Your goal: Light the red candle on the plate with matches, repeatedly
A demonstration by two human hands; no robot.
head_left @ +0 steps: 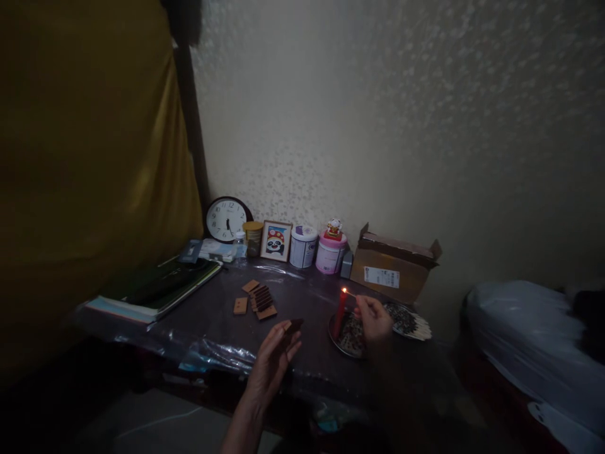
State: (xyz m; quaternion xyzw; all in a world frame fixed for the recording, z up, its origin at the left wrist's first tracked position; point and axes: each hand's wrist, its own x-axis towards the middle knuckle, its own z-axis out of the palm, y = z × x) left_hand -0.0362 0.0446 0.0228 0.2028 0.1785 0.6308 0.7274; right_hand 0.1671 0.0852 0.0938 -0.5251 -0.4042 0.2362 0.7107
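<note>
My left hand [273, 360] holds a small dark brown rectangular piece [293, 326] between its fingertips, above the near edge of the dark table [217, 315]. My right hand [374, 317] pinches a thin stick whose tip sits in the flame [345, 291] of a red candle [339, 313]. The candle stands upright in a round metal dish [345, 340] with speckled contents. Several brown wooden pieces [259, 301] lie in a small heap left of centre on the table.
Along the wall stand a round clock [225, 219], a jar, a panda picture [275, 241], two tubs [303, 246], a figurine and an open cardboard box [394, 266]. Books [155, 291] lie at left. A bundle of sticks [410, 323] rests right of the dish. A yellow curtain hangs at left.
</note>
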